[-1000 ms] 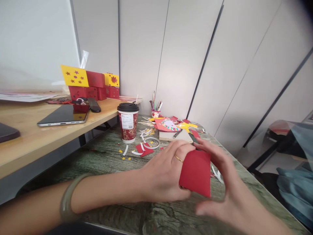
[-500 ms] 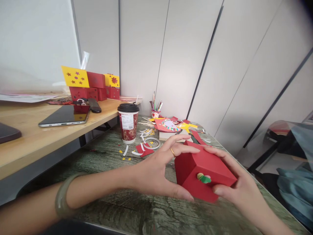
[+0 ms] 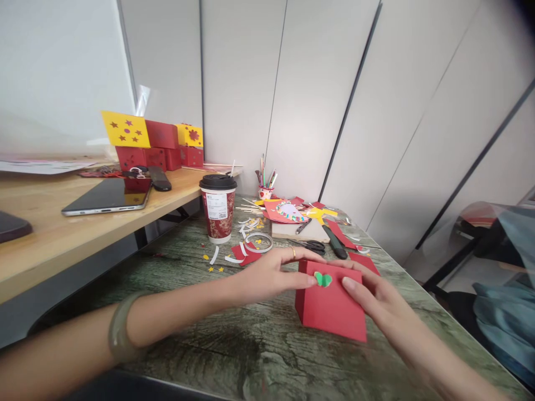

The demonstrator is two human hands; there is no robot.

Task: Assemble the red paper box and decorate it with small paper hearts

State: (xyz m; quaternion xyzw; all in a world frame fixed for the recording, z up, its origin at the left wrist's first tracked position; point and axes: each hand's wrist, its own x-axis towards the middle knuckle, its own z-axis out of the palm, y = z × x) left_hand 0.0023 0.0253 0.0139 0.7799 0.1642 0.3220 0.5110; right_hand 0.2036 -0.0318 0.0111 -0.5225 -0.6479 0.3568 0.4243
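Observation:
A red paper box (image 3: 332, 312) is between my hands, low over the dark wood-grain table, its front face turned toward me. On that face, near the top edge, is a small green butterfly-shaped piece (image 3: 322, 279). My left hand (image 3: 280, 273) grips the box's upper left corner, thumb on the front beside the green piece and fingers over the top. My right hand (image 3: 376, 292) holds the upper right, thumb pressed on the front and fingers behind the top edge. Whether the box's bottom rests on the table I cannot tell.
Beyond the box lie scissors (image 3: 314, 246), a dark green cutter-like tool (image 3: 334, 242) and a roll of tape (image 3: 259, 243) among paper scraps. A lidded coffee cup (image 3: 218, 211) stands left of them. The raised wooden shelf (image 3: 184, 192) holds a tablet (image 3: 109, 196) and decorated boxes (image 3: 163, 136).
The box has been lowered and turned so its front faces me more upright. My left hand, earlier spread beside it, has closed on its upper left corner.

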